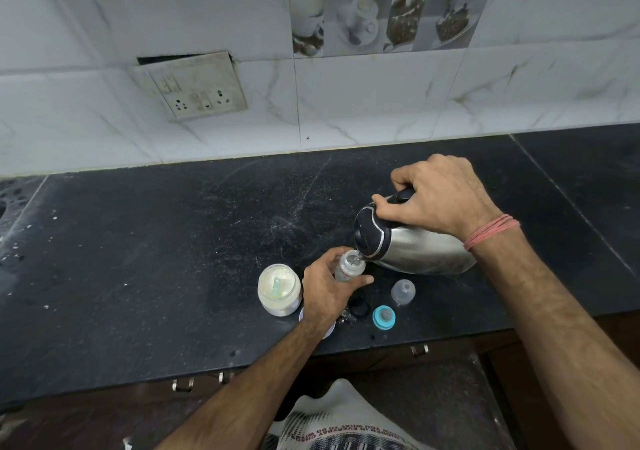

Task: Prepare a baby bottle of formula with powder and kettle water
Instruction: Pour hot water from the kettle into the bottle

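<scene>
On the dark counter (pixel 138 259), an open jar of powder (pixel 279 289) (a pale scoop half buried in it) stands at nine o'clock from the baby bottle (pixel 349 265). The left hand (pixel 327 288) grips that upright bottle. At two o'clock, the right hand (pixel 436 200) clasps the steel kettle (pixel 415 247), tipped, spout at the bottle's mouth. A teal nipple ring (pixel 383 317) and clear cap (pixel 403 291) lie at five o'clock.

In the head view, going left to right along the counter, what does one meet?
Open powder jar → left hand holding the baby bottle → blue teat ring → clear bottle cap → right hand tilting the kettle.
</scene>
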